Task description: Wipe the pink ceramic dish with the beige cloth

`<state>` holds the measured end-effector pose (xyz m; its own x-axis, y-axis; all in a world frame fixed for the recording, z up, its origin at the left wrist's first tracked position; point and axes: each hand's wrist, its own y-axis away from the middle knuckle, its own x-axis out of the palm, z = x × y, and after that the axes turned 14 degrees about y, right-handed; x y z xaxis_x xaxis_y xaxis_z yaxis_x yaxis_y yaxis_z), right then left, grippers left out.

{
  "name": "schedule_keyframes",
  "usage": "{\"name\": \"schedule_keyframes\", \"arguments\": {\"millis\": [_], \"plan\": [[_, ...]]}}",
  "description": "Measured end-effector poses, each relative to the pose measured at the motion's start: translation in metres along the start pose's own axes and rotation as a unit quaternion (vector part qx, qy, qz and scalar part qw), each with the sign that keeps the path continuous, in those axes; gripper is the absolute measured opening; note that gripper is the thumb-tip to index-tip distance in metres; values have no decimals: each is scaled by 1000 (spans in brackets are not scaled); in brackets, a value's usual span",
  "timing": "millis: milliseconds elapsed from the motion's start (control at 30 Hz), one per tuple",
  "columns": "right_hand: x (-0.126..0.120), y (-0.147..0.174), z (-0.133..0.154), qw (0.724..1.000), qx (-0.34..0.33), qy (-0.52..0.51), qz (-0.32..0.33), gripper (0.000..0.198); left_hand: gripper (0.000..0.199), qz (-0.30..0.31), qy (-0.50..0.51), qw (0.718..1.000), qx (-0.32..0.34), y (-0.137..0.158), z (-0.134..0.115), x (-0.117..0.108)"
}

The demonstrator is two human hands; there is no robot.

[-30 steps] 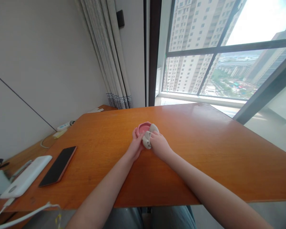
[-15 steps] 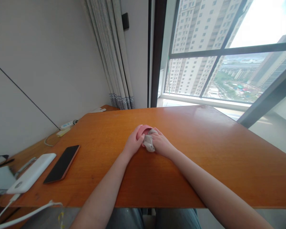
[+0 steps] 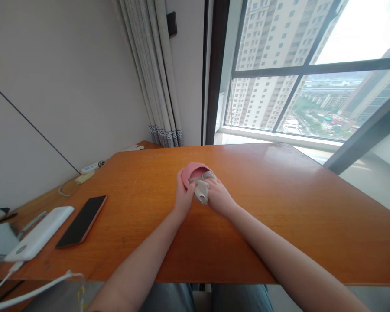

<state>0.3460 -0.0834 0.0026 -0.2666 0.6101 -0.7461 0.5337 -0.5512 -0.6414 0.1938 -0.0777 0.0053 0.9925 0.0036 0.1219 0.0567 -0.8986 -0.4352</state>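
Note:
A small pink bowl, tilted with its opening toward me, is held between my hands above the middle of the table. My left hand grips its left side, with the fingers mostly behind it and the thumb at the near rim. My right hand is closed on a light grey cloth at the bowl's right side. Part of this cloth lies across the opening, and a bunched end hangs out between my hands. The right fingertips are hidden by the cloth and the bowl.
The brown wooden table extends around my hands. At left lie a dark phone, a white power bank with a cable, and a power strip near the wall. Behind the table are a curtain and a large window.
The bowl has turned and risen slightly, so more of its pink wall and opening shows. My left hand has rotated more upright on its side, and the cloth has shifted slightly.

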Motion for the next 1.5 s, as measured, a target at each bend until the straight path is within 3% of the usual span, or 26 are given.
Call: {"name": "schedule_keyframes", "arguments": {"millis": [167,300,400,500,667,767,933,1033,1233,1400,1500], "plan": [[-4,0,-10,999,-47,7,21,25,57,109,-66,992,7,-9,-9,-13],[2,3,-11,1000,15,21,6,24,74,50,39,998,-16,5,1,4],[7,4,-6,999,42,23,-2,21,58,7,83,995,-49,11,9,14],[6,2,-5,1000,26,-1,8,16,41,2,26,999,-48,5,10,8],[-1,1,-15,999,-26,7,30,23,30,72,-108,990,-55,-11,-2,-13],[0,2,-17,999,-23,13,39,24,40,100,-131,984,-65,-9,-5,-14],[10,4,-8,999,16,-26,18,20,84,42,-12,999,-9,5,4,1],[13,3,-5,999,20,-43,1,22,77,42,-23,999,2,2,5,-1],[4,1,-14,999,-41,-20,3,24,72,111,-90,990,-3,-12,-12,-19],[9,4,-10,1000,11,16,-23,22,88,38,50,998,-28,3,-1,2],[14,5,-5,998,23,8,-54,18,75,-4,77,997,-28,8,10,11]]}}
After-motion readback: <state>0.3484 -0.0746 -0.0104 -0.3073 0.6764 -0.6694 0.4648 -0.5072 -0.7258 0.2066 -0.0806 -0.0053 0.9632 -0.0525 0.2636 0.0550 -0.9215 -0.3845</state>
